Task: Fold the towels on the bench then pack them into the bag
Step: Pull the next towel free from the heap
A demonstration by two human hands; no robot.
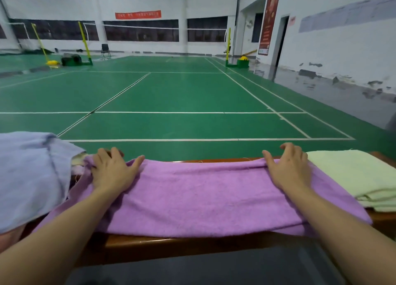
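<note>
The purple towel (203, 194) lies along the tabletop (150, 245), left hand (111, 171) and right hand (289, 169) pressing its far corners, each grip spread flat. Best match edges squarely before creasing.

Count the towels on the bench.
3: a purple towel under both hands, a folded pale green towel at the right, a blue towel at the left. More may lie hidden under the blue one.
</note>
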